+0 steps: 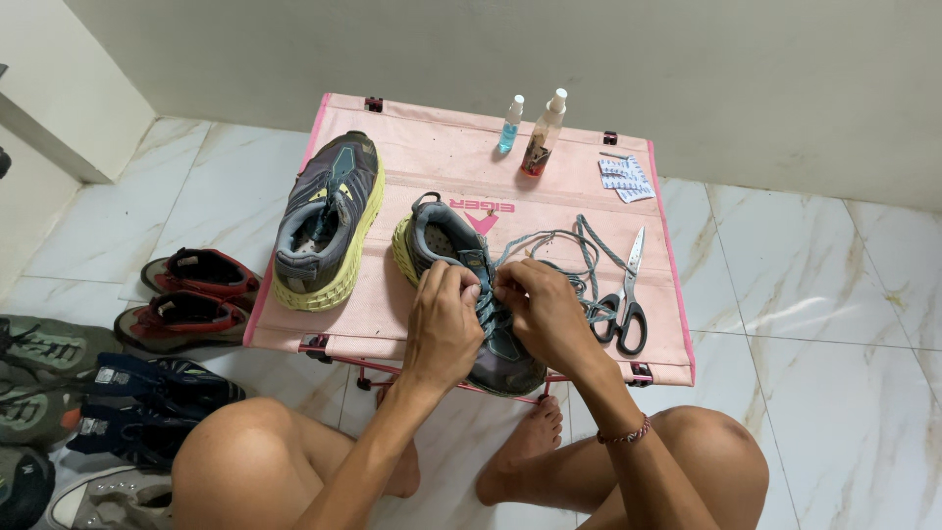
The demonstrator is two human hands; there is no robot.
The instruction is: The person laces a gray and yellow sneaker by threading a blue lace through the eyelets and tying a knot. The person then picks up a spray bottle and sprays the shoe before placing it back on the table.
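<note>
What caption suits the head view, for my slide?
Both hands, left and right, work laces on a grey shoe atop a pink table.

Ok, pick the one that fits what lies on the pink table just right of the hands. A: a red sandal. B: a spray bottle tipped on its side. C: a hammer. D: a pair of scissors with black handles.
D: the scissors with black handles lie on the pink table beside the right hand, next to the loose laces; both spray bottles stand upright at the far edge.

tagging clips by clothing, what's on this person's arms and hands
Both arms are bare, with no sleeves and no gloves. The right hand has a thin reddish beaded bracelet at the wrist. The left hand wears nothing: no ring or watch shows.
</note>
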